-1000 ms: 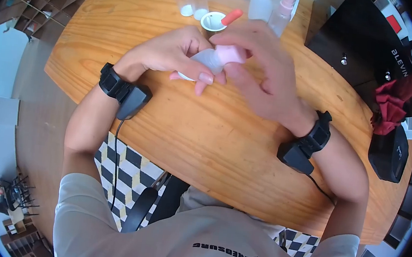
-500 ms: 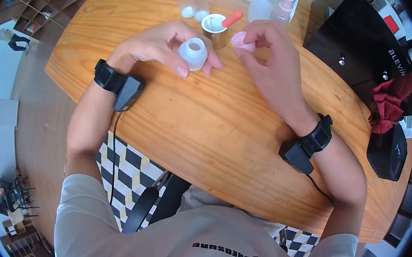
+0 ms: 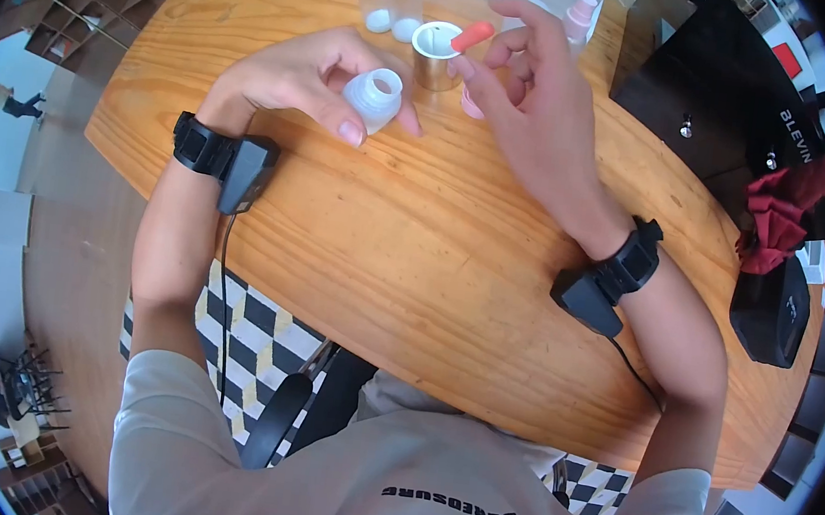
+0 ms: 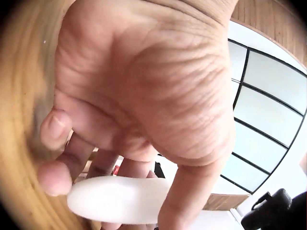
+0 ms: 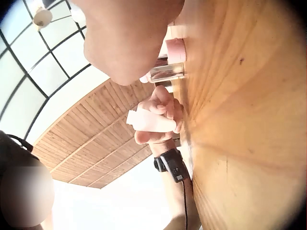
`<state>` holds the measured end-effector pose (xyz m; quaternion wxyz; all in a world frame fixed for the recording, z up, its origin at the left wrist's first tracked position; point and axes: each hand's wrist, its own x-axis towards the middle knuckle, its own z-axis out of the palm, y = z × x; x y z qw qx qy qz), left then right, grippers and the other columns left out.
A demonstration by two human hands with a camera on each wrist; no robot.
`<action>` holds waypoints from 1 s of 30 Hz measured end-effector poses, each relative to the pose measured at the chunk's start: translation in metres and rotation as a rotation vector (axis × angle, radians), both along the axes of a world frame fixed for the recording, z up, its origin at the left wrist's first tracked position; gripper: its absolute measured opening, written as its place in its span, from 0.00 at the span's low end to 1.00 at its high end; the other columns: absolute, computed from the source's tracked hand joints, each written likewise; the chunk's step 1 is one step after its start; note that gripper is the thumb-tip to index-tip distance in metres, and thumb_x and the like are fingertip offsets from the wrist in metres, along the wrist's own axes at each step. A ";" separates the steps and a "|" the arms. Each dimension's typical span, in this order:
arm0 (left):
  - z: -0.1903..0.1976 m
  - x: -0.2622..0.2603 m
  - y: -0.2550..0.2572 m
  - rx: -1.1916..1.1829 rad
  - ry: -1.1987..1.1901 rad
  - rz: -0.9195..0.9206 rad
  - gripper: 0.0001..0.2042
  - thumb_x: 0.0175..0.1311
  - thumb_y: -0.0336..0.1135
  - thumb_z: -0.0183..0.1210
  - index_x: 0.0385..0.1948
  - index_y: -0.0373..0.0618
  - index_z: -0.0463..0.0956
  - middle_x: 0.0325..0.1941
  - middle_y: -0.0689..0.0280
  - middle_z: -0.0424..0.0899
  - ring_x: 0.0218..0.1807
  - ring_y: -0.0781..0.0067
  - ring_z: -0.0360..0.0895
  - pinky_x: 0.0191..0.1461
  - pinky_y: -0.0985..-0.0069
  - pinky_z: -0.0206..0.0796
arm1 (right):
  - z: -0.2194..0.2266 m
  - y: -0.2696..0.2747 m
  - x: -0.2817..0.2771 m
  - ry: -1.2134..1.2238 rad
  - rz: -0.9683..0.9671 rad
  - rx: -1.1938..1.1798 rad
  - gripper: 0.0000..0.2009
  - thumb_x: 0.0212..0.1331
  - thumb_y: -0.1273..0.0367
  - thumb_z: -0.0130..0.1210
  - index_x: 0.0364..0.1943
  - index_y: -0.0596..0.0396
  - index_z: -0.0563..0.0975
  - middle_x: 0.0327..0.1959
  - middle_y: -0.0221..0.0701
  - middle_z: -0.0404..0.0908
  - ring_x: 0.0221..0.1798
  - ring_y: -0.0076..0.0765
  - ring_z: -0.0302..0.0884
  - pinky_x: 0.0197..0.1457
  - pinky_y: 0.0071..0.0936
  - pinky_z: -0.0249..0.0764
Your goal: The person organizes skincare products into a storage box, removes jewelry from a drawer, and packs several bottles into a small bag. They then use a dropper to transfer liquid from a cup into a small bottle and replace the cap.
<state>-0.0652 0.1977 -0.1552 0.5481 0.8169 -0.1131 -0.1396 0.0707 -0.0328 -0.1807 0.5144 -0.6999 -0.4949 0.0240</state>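
In the head view my left hand (image 3: 295, 79) holds an uncapped, translucent white bottle (image 3: 369, 110) between thumb and fingers, its mouth facing up. The left wrist view shows the bottle's pale side (image 4: 115, 199) beside the thumb. My right hand (image 3: 551, 131) hovers by a small cup (image 3: 436, 67) with a white rim and shiny side. Out of that cup leans a red handle (image 3: 473, 36), with the right thumb and index finger spread around it. On the table under the right hand sits a pink cap (image 5: 176, 50), partly hidden by the hand in the head view.
Two clear bottles with pink tops (image 3: 400, 5) stand behind the cup. Farther right is a pink-topped bottle (image 3: 580, 19), partly covered by my right hand. A black box (image 3: 718, 74), a dark red cloth (image 3: 776, 220) and a black case (image 3: 771, 310) line the right side.
The pink cap has come off the bottle and now lies on the table, released by my right hand. That hand has moved up to the red handle. The bottle has shifted slightly left.
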 end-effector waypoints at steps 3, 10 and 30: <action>0.000 -0.002 0.000 0.020 0.043 0.019 0.30 0.46 0.54 0.76 0.42 0.33 0.87 0.38 0.65 0.82 0.45 0.68 0.73 0.51 0.73 0.61 | -0.009 0.015 0.004 0.043 0.085 0.087 0.13 0.67 0.65 0.64 0.50 0.55 0.78 0.32 0.28 0.83 0.26 0.29 0.79 0.31 0.28 0.73; -0.001 0.002 -0.001 0.047 0.100 0.042 0.28 0.47 0.52 0.77 0.42 0.35 0.87 0.41 0.66 0.81 0.45 0.72 0.75 0.51 0.75 0.62 | -0.014 0.020 0.014 0.161 0.151 0.132 0.09 0.69 0.67 0.63 0.48 0.55 0.80 0.28 0.27 0.84 0.24 0.19 0.78 0.27 0.22 0.71; 0.015 -0.007 0.009 0.150 -0.032 0.135 0.26 0.49 0.47 0.76 0.47 0.39 0.87 0.70 0.58 0.73 0.68 0.59 0.71 0.70 0.64 0.59 | -0.012 0.021 0.010 0.242 0.212 0.110 0.11 0.70 0.70 0.60 0.52 0.58 0.78 0.44 0.35 0.80 0.27 0.27 0.79 0.33 0.25 0.76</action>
